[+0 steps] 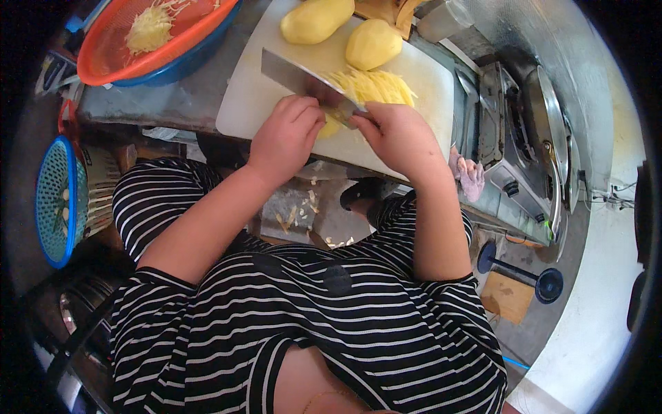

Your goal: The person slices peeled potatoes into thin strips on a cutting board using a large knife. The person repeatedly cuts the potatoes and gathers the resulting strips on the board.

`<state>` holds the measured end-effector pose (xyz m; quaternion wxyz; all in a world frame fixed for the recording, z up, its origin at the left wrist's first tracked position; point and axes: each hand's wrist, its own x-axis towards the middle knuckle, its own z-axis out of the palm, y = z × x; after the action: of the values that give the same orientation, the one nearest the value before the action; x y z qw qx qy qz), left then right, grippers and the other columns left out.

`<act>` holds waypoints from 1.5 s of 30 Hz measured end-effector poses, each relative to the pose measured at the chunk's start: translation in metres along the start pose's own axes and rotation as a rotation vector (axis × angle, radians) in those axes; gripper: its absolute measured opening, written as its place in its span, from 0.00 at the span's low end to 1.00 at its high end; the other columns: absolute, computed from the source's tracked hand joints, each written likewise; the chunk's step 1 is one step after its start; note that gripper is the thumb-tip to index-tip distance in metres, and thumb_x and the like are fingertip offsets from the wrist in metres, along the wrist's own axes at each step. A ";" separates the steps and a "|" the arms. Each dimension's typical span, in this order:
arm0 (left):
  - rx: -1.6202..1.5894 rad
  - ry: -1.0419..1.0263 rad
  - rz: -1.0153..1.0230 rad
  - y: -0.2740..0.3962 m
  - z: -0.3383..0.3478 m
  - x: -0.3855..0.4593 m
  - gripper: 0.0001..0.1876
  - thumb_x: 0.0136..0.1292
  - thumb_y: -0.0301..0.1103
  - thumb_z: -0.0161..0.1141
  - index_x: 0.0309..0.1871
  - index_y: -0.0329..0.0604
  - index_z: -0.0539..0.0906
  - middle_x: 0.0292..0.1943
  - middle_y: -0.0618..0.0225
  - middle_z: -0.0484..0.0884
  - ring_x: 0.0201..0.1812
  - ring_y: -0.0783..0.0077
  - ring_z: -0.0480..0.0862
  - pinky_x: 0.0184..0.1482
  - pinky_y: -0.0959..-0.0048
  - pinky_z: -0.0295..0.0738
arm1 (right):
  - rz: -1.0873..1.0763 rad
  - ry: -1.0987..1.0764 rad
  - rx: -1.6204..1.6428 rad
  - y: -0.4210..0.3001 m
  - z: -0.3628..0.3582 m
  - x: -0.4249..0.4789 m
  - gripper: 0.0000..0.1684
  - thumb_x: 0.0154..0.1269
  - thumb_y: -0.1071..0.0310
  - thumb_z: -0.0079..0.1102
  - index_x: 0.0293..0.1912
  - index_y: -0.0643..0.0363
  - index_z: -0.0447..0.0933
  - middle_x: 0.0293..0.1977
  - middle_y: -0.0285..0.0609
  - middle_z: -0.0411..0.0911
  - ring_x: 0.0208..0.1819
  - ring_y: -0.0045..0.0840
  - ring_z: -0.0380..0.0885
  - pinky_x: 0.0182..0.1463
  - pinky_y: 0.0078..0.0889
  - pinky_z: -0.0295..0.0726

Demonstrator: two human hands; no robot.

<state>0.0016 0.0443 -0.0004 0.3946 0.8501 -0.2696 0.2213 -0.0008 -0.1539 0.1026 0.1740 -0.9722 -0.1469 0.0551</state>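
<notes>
My right hand (pixel 401 137) grips the handle of a cleaver (pixel 287 72), whose broad blade points left across a white cutting board (pixel 248 95). My left hand (pixel 287 132) is curled against the near side of the blade. Its fingertips press on some potato slices (pixel 328 127), partly hidden beneath them. Beyond the blade lies a heap of thin potato shreds (pixel 380 87). Two whole peeled potatoes, one at the back left (pixel 315 20) and a rounder potato (pixel 373 45) beside it, rest at the board's far end.
An orange strainer (pixel 101 62) holding potato shreds sits in a blue basin (pixel 178 70) at upper left. A blue-rimmed colander (pixel 72 202) is lower left. At right stand a gas stove (pixel 499 176), a pan (pixel 545 111) and a pink cloth (pixel 469 178). Peelings (pixel 297 215) lie below the board.
</notes>
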 end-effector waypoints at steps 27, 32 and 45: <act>-0.021 -0.016 -0.021 0.000 -0.002 0.000 0.07 0.61 0.25 0.67 0.40 0.37 0.82 0.46 0.58 0.82 0.53 0.52 0.80 0.55 0.61 0.77 | 0.076 0.103 0.048 -0.001 -0.012 -0.005 0.16 0.68 0.60 0.66 0.33 0.65 0.78 0.27 0.58 0.79 0.32 0.55 0.79 0.37 0.48 0.77; -0.030 -0.015 -0.015 0.003 -0.001 0.002 0.06 0.61 0.25 0.67 0.40 0.37 0.82 0.46 0.58 0.82 0.53 0.52 0.80 0.55 0.61 0.77 | 0.077 0.038 0.013 0.011 0.010 -0.005 0.17 0.70 0.58 0.63 0.33 0.64 0.79 0.27 0.57 0.80 0.32 0.54 0.79 0.37 0.49 0.77; -0.016 -0.001 0.006 0.003 -0.001 0.003 0.07 0.59 0.25 0.68 0.40 0.37 0.82 0.46 0.58 0.82 0.52 0.51 0.80 0.55 0.60 0.77 | 0.078 -0.015 -0.005 0.006 0.008 -0.003 0.16 0.71 0.55 0.59 0.37 0.59 0.82 0.32 0.55 0.83 0.37 0.53 0.82 0.42 0.54 0.80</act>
<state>0.0018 0.0429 0.0035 0.4006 0.8461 -0.2743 0.2199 -0.0037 -0.1576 0.0933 0.1682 -0.9772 -0.1101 0.0686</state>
